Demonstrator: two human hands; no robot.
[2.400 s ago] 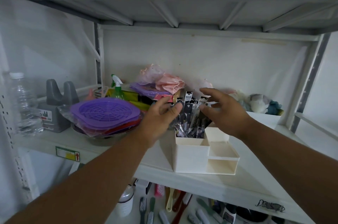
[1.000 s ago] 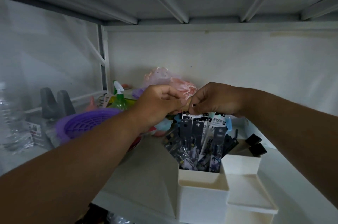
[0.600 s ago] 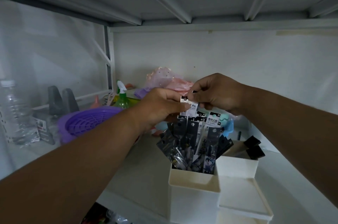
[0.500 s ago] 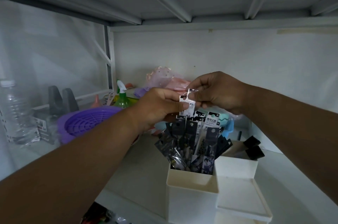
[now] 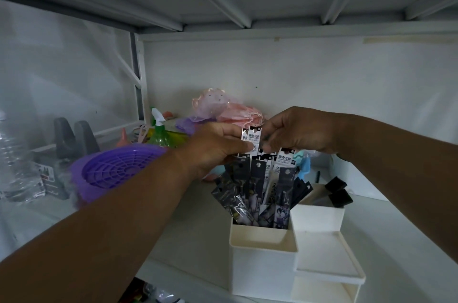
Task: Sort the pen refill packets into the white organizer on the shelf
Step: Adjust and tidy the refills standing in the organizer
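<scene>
A white organizer point(image 5: 262, 268) stands on the shelf at lower centre. Several pen refill packets point(image 5: 257, 193) stand upright in its tall left compartment, dark ones in front and white-headed ones behind. My left hand point(image 5: 213, 149) and my right hand point(image 5: 300, 131) meet above the bunch. Both pinch the white header of one refill packet point(image 5: 253, 140), which is raised above the others. A second compartment on the right holds a few black-tipped items point(image 5: 337, 191).
A purple mesh basket point(image 5: 116, 169) sits left of my left arm, with a green spray bottle point(image 5: 158, 131) and pink and purple bags point(image 5: 223, 109) behind. A clear water bottle point(image 5: 17, 166) and grey holders point(image 5: 71, 136) stand far left. The upper shelf hangs low overhead.
My hands closed in from beside the organizer to the packet tops. Over the last second they lifted one white-headed packet a little above the bunch.
</scene>
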